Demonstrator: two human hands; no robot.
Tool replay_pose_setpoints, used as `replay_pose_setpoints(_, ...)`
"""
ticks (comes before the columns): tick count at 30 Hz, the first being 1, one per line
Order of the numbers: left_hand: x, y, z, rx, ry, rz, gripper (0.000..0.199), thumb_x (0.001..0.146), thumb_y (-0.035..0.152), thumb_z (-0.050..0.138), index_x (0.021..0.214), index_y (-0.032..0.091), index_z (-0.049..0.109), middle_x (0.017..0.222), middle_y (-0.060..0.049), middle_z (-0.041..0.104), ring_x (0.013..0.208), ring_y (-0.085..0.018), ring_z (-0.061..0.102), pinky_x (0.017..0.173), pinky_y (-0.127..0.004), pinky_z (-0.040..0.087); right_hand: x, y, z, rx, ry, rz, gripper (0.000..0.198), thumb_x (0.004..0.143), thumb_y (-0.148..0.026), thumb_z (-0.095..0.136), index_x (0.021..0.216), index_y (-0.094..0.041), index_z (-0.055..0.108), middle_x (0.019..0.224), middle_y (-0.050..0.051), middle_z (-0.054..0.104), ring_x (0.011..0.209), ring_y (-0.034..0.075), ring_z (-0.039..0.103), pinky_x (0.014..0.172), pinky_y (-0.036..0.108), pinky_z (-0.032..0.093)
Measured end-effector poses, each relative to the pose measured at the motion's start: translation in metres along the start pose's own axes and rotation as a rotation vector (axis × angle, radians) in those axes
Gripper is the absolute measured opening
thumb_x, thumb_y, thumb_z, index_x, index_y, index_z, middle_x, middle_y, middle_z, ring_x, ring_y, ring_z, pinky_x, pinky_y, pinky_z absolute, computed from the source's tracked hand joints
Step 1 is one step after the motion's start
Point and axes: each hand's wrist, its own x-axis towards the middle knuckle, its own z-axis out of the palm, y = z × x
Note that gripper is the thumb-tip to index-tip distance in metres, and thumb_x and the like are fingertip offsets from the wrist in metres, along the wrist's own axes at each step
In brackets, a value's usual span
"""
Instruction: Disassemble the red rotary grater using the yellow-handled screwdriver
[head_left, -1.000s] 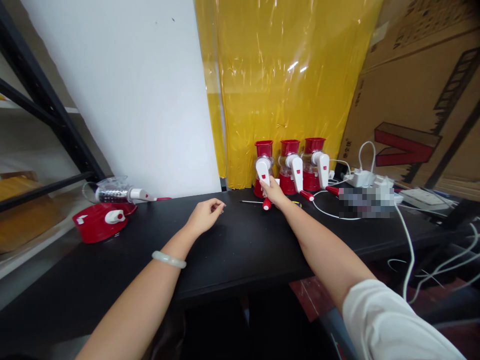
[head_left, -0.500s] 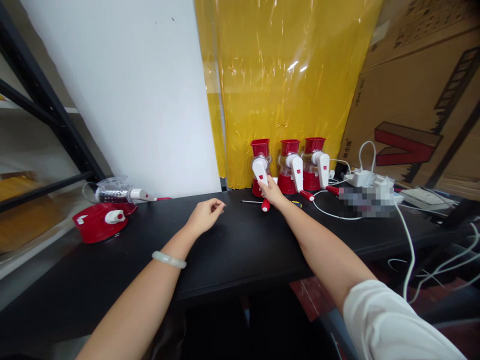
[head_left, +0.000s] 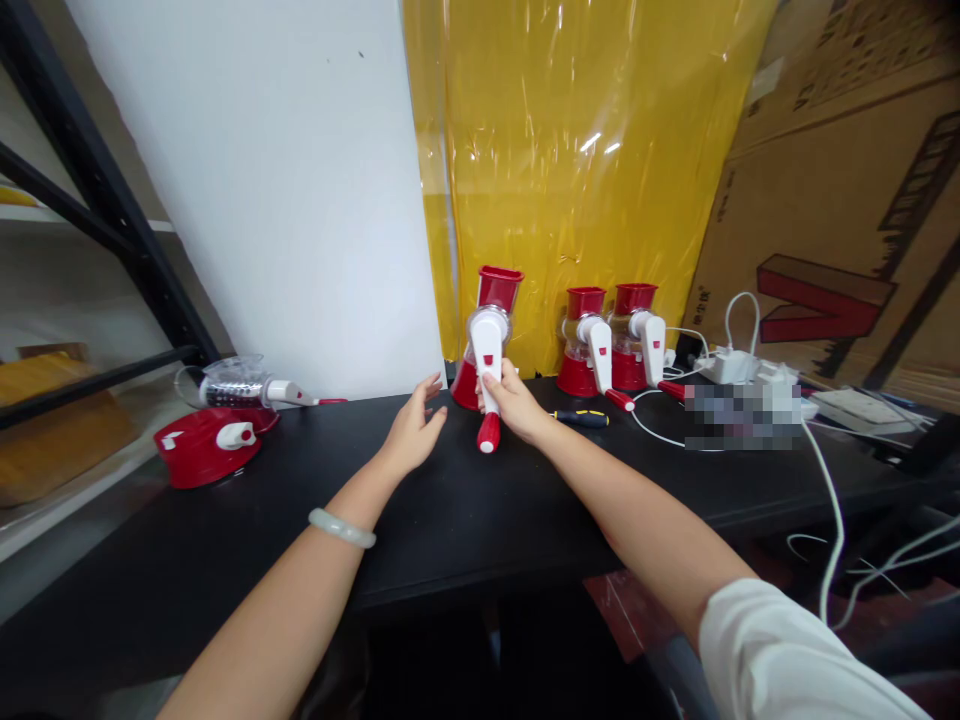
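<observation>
A red-and-white hand-cranked grinder (head_left: 491,328) tilts at the rear of a black table (head_left: 465,530), its white crank arm (head_left: 488,348) clasped between the right hand's (head_left: 519,404) thumb and fingers, red knob (head_left: 488,433) below. The left hand (head_left: 417,425), fingers parted, holds nothing just beside the base (head_left: 465,385). A screwdriver (head_left: 583,418) and two matching grinders (head_left: 591,335) sit right.

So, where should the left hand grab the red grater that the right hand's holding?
I'd hold the red grater by its red base, coming from the left. That side is uncovered, with the open left hand close by. The right hand is at the white crank, which probably turns, so the wide base should feel steadier.
</observation>
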Motion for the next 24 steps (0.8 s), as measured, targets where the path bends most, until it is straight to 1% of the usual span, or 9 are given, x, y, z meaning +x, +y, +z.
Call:
replay_pose_setpoints(2,0.0,-0.005,0.002,0.024,-0.026,0.084,0.073,0.08,0.03,0.061,0.146,0.017,0.03,0.148,-0.019,0.044,0.137,-0.029,0.043,0.109,-0.049,0.04,-0.007,0.0,0.013,0.117,-0.1,0.024,0.045,0.078,-0.059,0.063,0.093,-0.025,0.038,0.073,-0.008,0.056,0.053,0.008,0.055,0.052,0.025,0.049)
replay_pose_setpoints(4,0.0,-0.009,0.003,0.052,-0.013,0.147,0.086,0.072,0.031,0.071,0.146,0.016,0.029,0.149,-0.02,0.041,0.139,-0.031,0.04,0.112,-0.049,0.035,-0.013,0.002,0.022,0.189,-0.19,0.055,0.047,0.077,-0.059,0.066,0.094,-0.025,0.038,0.075,-0.007,0.057,0.054,0.009,0.055,0.053,0.025,0.049)
replay_pose_setpoints(7,-0.001,-0.011,0.004,0.089,0.019,0.149,0.095,0.063,0.031,0.078,0.143,0.015,0.03,0.143,-0.02,0.046,0.133,-0.034,0.046,0.111,-0.05,0.036,-0.02,0.004,0.028,0.174,-0.289,0.085,0.046,0.08,-0.057,0.066,0.096,-0.025,0.038,0.074,-0.007,0.056,0.056,0.01,0.056,0.054,0.025,0.049)
replay_pose_setpoints(9,0.0,-0.01,0.003,0.086,0.019,0.134,0.087,0.062,0.029,0.077,0.137,0.015,0.035,0.133,-0.018,0.053,0.123,-0.033,0.053,0.104,-0.049,0.043,-0.024,0.004,0.031,0.133,-0.334,0.08,0.045,0.082,-0.056,0.064,0.101,-0.025,0.039,0.075,-0.006,0.055,0.059,0.01,0.056,0.056,0.026,0.05)
replay_pose_setpoints(13,0.0,-0.005,0.001,0.071,0.01,0.141,0.054,0.066,0.024,0.071,0.114,0.014,0.05,0.11,-0.012,0.062,0.1,-0.027,0.061,0.088,-0.043,0.051,-0.031,0.003,0.034,0.036,-0.393,0.044,0.045,0.086,-0.055,0.061,0.11,-0.025,0.037,0.083,-0.004,0.053,0.063,0.011,0.055,0.058,0.027,0.051)
replay_pose_setpoints(16,0.0,-0.002,-0.003,0.049,-0.071,0.182,0.037,0.069,0.026,0.068,0.102,0.015,0.056,0.099,-0.009,0.064,0.092,-0.024,0.062,0.083,-0.04,0.052,-0.034,0.001,0.037,0.006,-0.432,0.005,0.046,0.085,-0.056,0.061,0.109,-0.026,0.036,0.09,-0.002,0.054,0.074,0.013,0.059,0.069,0.031,0.054)
replay_pose_setpoints(19,0.0,-0.003,-0.007,0.021,-0.176,0.181,0.026,0.071,0.031,0.068,0.092,0.016,0.061,0.092,-0.007,0.067,0.088,-0.024,0.063,0.081,-0.04,0.053,-0.035,-0.003,0.038,0.023,-0.542,0.003,0.042,0.087,-0.054,0.059,0.106,-0.025,0.036,0.093,0.0,0.059,0.087,0.015,0.064,0.084,0.036,0.054)
replay_pose_setpoints(21,0.001,-0.005,-0.009,0.002,-0.248,0.151,0.022,0.072,0.034,0.068,0.087,0.017,0.065,0.087,-0.007,0.069,0.086,-0.025,0.064,0.079,-0.041,0.054,-0.036,-0.007,0.038,0.037,-0.592,0.037,0.039,0.088,-0.051,0.06,0.107,-0.025,0.038,0.096,0.001,0.061,0.088,0.016,0.066,0.082,0.035,0.056)
replay_pose_setpoints(24,0.002,-0.005,-0.01,-0.059,-0.326,0.111,0.026,0.073,0.038,0.069,0.089,0.018,0.069,0.09,-0.008,0.072,0.088,-0.027,0.067,0.082,-0.044,0.054,-0.036,-0.012,0.037,0.036,-0.581,0.07,0.039,0.086,-0.047,0.064,0.112,-0.024,0.046,0.104,0.003,0.064,0.086,0.015,0.068,0.071,0.032,0.06)
